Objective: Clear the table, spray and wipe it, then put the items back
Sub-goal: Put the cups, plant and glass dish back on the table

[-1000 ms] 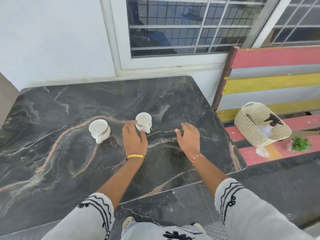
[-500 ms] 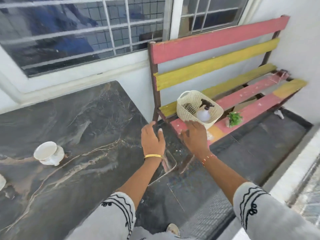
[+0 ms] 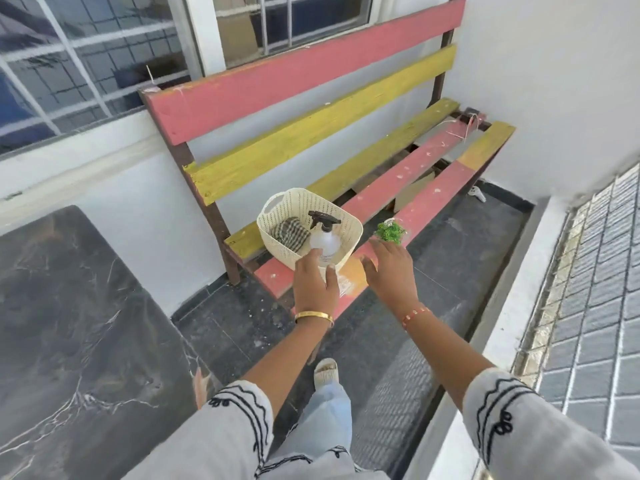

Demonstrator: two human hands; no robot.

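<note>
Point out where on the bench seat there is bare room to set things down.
The long pink slat and the pink-and-yellow front slat lie bare beyond the small green plant. The near end is crowded: the cream woven basket, the plant, and both hands, left, right.

A clear spray bottle (image 3: 325, 241) with a black trigger is standing upright in a cream basket (image 3: 301, 206). A checked cloth (image 3: 289, 232) is lying beside it. The dark marbled surface (image 3: 69, 323) is sitting at left.

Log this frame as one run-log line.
phase: reaching toward basket on bench | left hand: open, empty | right hand: open, empty | spray bottle, cloth: in basket
</note>
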